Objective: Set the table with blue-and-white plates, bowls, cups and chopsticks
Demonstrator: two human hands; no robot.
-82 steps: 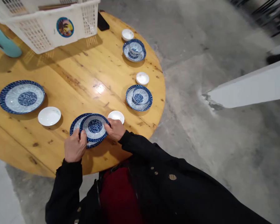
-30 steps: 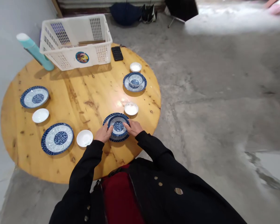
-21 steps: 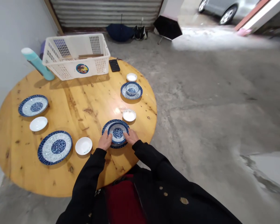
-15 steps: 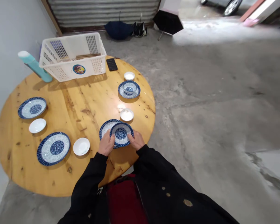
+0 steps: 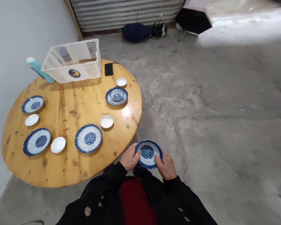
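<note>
A blue-and-white patterned bowl (image 5: pixel 147 152) is held off the table's right edge, over the floor. My left hand (image 5: pixel 130 157) grips its left rim, thumb on the inside. On the right rim, my right hand (image 5: pixel 166 166) is closed the same way. Whether more bowls are stacked underneath is hidden. The nearest plate (image 5: pixel 88 138), blue-rimmed, lies on the wooden table (image 5: pixel 67 168) to the left of my hands. Beside that plate sits a small white dish (image 5: pixel 106 121). Farther back, a similar bowl (image 5: pixel 116 93) stands on another blue-rimmed plate (image 5: pixel 109 99).
Two more blue-rimmed plates and several small white dishes (image 5: pixel 58 144) are on the table's left side. At the back are a white plastic basket (image 5: pixel 84 72) with sticks inside, a turquoise bottle (image 5: pixel 41 69) and a black phone (image 5: pixel 109 69). Open umbrellas (image 5: pixel 193 21) rest on the concrete floor.
Both hands have carried the bowl to the right, from above the nearest plate to beyond the table's edge. That plate is now fully uncovered. My view has turned right.
</note>
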